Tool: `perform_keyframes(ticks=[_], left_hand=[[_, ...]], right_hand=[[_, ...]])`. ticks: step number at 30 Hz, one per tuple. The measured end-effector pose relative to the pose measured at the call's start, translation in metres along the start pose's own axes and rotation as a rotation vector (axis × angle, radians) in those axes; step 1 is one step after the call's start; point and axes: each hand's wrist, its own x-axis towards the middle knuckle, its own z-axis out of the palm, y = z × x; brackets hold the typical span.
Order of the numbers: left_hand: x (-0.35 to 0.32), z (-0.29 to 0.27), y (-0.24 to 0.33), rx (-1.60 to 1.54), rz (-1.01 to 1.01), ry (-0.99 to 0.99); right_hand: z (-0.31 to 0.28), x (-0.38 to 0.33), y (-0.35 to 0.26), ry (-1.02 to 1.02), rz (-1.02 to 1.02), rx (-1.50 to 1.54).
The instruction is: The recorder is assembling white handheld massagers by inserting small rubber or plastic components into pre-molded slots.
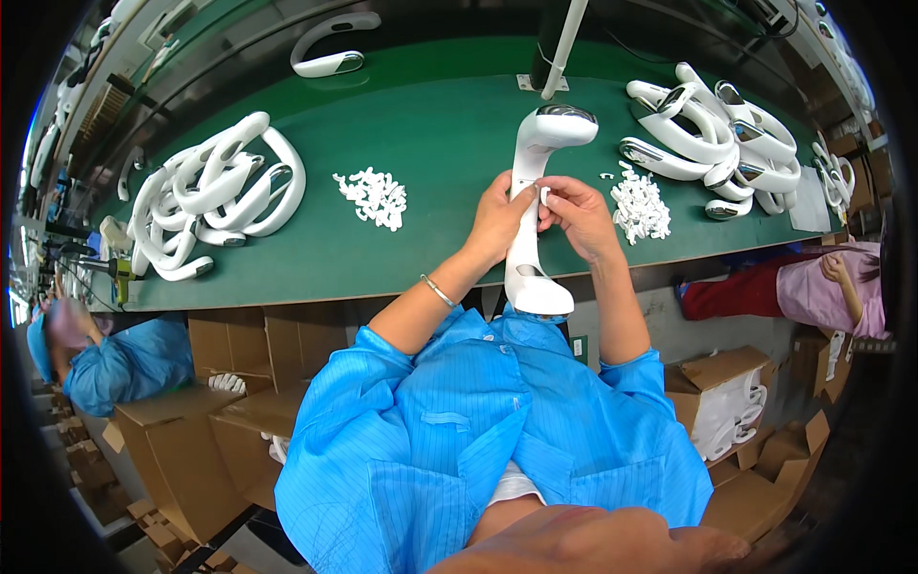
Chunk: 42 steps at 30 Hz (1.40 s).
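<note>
The person's two hands are close together in front of the body, over the near edge of the green bench [440, 124]. The left hand [495, 218] grips a curved white housing [525, 244] around its middle, thumb along the front. The housing stands lengthwise between bench and body, its shiny-capped far end toward the back of the bench and its broader near end past the bench edge, just by the blue shirt [497, 383]. The right hand [581, 218] pinches a small white part [545, 195] between thumb and fingers, close against the housing's right side; whether the part touches the housing is hard to tell, as the fingers partly cover it. A silvery bracelet [438, 291] circles the left wrist. On the bench, a loose pile of small white pieces [373, 197] lies to the left and another pile [641, 206] just right of the right hand. Beyond these are a tangled heap of curved white housings [220, 194] at far left and a second heap [712, 143] at right. A single curved piece [328, 65] lies toward the back, and a pale post [567, 48] rises near the middle.
</note>
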Motion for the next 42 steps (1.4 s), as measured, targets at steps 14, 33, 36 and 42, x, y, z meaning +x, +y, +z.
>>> perform_keyframes(ticks=[14,33,36,42], left_hand=[[-0.006,0.004,-0.004,0.112,0.025,0.070],[-0.016,0.000,-0.009,0.115,0.120,0.021],[-0.019,0.002,-0.011,0.161,0.281,0.060],[-0.027,0.007,-0.007,0.525,0.399,0.107]], right_hand=[[0.013,-0.004,0.024,0.278,-0.323,0.015],[0.046,-0.010,0.012,0.447,-0.313,-0.332],[0.050,-0.014,0.009,0.431,-0.250,-0.336],[0.053,-0.021,0.002,0.412,-0.327,-0.313]])
